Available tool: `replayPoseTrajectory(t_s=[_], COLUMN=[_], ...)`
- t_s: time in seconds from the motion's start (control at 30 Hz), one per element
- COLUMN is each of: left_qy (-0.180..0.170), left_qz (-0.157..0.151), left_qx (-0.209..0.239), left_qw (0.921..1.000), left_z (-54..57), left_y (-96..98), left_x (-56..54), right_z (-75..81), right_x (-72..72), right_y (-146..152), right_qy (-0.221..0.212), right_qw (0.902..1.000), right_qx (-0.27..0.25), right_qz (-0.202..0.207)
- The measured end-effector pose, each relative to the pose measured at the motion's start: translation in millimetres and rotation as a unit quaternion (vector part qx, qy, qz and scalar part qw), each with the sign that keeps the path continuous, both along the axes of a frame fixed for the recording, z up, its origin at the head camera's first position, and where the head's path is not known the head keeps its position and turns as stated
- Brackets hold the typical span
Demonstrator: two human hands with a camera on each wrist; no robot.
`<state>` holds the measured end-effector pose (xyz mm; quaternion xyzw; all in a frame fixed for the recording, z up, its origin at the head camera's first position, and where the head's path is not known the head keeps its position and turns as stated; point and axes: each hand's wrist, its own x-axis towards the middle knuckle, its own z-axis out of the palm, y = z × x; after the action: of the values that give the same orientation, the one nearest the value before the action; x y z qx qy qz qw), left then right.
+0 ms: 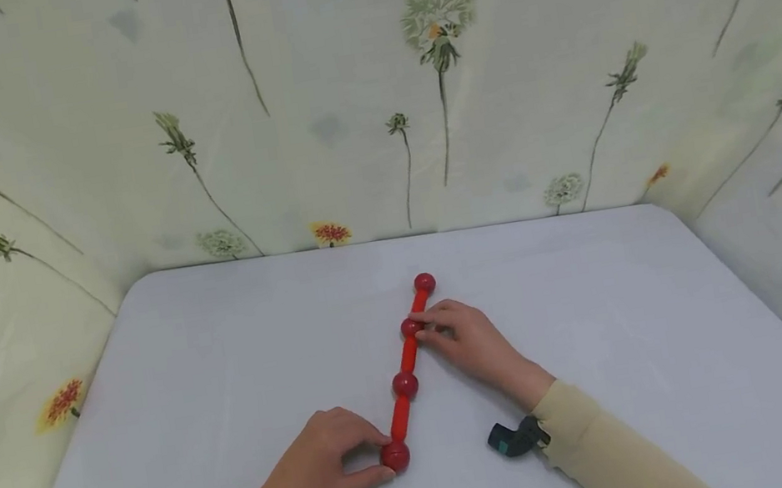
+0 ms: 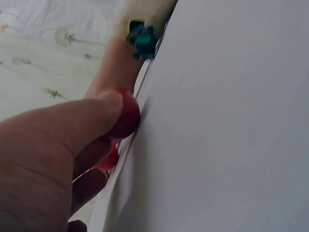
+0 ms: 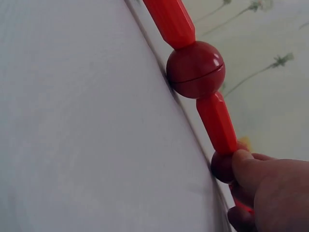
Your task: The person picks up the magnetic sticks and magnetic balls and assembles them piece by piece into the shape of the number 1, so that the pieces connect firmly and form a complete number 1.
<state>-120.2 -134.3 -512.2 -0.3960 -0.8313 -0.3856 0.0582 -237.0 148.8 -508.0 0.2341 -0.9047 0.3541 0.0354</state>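
Observation:
A straight chain of dark red balls and bright red rods lies slantwise on the white table, its near end toward the left. My left hand (image 1: pixel 325 465) pinches the nearest ball (image 1: pixel 396 457) between thumb and fingers; the left wrist view shows the thumb pressed on this ball (image 2: pixel 128 116). Farther up, my right hand (image 1: pixel 470 342) pinches another ball (image 1: pixel 409 328), one short of the far end ball (image 1: pixel 425 283). Between the hands sit a middle ball (image 1: pixel 405 385) and two rods, one a faceted rod (image 3: pixel 217 123). In the right wrist view, my fingers partly cover the held ball (image 3: pixel 222 166).
The white tabletop (image 1: pixel 638 325) has rounded far corners. Behind and beside it hangs a pale cloth (image 1: pixel 324 51) printed with dandelions. A dark wrist device (image 1: pixel 517 437) is strapped at the right sleeve, just above the table.

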Motion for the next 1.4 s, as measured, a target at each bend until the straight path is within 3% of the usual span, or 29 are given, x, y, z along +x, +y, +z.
replayPoseTrajectory(t_s=[0.17, 0.37, 0.5, 0.73, 1.1, 1.4], left_qy=[-0.001, 0.023, 0.019, 0.021, -0.007, -0.027], left_qz=[0.004, 0.012, 0.021, 0.015, -0.010, 0.001], left_qx=[0.014, 0.013, -0.002, -0.003, 0.020, 0.018], left_qw=[0.9999, 0.9996, 0.9996, 0.9997, 0.9997, 0.9995], left_z=[-0.2, -1.6, -1.7, -3.9, -5.6, -8.3], left_y=[7.6, 12.3, 12.2, 8.0, 0.4, -0.9], left_x=[14.3, 18.9, 21.2, 20.6, 16.3, 16.4], right_z=[0.6, 0.2, 0.2, 0.3, -3.6, -6.2], right_x=[-1.2, -4.7, -7.7, -10.2, -12.2, -15.4], right_y=[-10, -16, -21, -25, -26, -31], right_qy=[0.002, -0.007, -0.012, 0.001, 0.017, 0.026], right_qw=[0.9993, 0.9980, 0.9955, 0.9942, 0.9926, 0.9907], right_qx=[0.007, 0.017, 0.013, 0.025, 0.018, 0.017], right_qz=[0.037, 0.060, 0.093, 0.105, 0.119, 0.133])
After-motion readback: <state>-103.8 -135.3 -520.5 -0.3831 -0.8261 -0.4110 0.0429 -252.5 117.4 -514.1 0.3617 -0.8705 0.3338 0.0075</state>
